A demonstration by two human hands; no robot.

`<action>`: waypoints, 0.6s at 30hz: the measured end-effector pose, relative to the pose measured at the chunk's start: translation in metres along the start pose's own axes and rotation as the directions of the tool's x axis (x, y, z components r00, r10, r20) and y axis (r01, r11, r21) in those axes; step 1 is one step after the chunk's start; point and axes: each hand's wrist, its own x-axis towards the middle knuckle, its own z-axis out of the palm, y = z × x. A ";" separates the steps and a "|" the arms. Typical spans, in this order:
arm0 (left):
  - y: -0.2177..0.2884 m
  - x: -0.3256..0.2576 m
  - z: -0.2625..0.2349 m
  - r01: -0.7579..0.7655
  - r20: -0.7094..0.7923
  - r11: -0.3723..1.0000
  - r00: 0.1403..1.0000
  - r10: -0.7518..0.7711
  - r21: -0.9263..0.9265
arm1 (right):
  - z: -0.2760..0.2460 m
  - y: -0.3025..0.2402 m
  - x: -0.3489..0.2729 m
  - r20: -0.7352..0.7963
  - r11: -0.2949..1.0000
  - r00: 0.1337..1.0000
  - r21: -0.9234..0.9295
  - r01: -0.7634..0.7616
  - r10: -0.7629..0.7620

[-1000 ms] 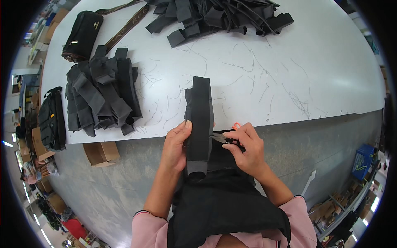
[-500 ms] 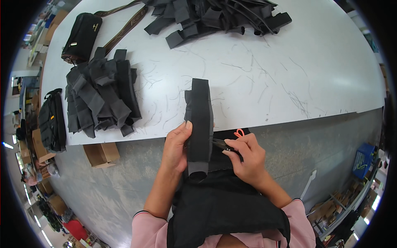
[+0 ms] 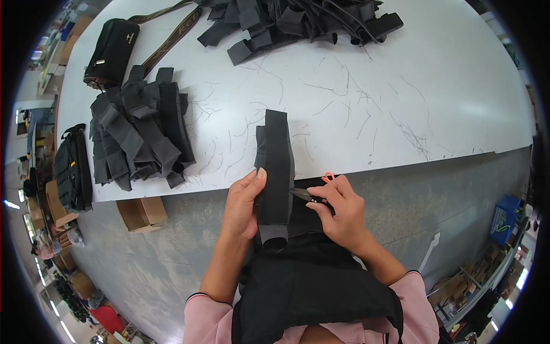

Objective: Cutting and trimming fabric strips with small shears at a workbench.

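Note:
My left hand (image 3: 243,200) grips a dark grey sewn fabric strip (image 3: 276,166) by its left edge, thumb on top. The strip stands lengthwise over the table's near edge, its looped lower end toward me. In my right hand (image 3: 342,215) is a pair of thread snips (image 3: 309,196) with an orange finger loop. Their blade tips meet the strip's right edge. The fingers of my left hand behind the strip are hidden.
On the white table (image 3: 344,137) lie loose thread ends, a pile of similar strips (image 3: 140,132) at left and a bigger heap (image 3: 298,23) at the far side. A black bag (image 3: 112,51) with a strap, a black backpack (image 3: 73,169) and an open cardboard box (image 3: 141,214) are at left.
The snips have moved slightly up along the strip's right edge, and my right hand has shifted a little with them. My left hand and the strip stay nearly in place.

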 end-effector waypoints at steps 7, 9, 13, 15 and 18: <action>0.000 -0.003 -0.001 0.013 0.004 1.000 1.000 -0.013 -0.012 | -0.002 0.001 0.001 0.049 0.991 0.995 0.100 -0.088 0.084; -0.002 -0.003 -0.003 0.018 0.017 1.000 1.000 -0.018 -0.007 | 0.001 0.003 -0.005 0.026 0.907 0.965 0.335 -0.254 0.260; -0.003 -0.001 -0.005 -0.011 -0.016 1.000 1.000 0.011 0.000 | 0.001 -0.005 -0.005 -0.040 0.996 0.999 0.086 -0.020 0.023; -0.002 -0.002 -0.005 -0.013 -0.016 1.000 1.000 0.013 0.005 | 0.001 -0.007 -0.006 -0.017 0.999 1.000 0.049 -0.019 0.020; -0.003 -0.001 -0.005 -0.019 -0.020 1.000 1.000 0.018 -0.020 | 0.001 -0.006 -0.005 -0.029 0.998 0.998 -0.034 0.046 -0.047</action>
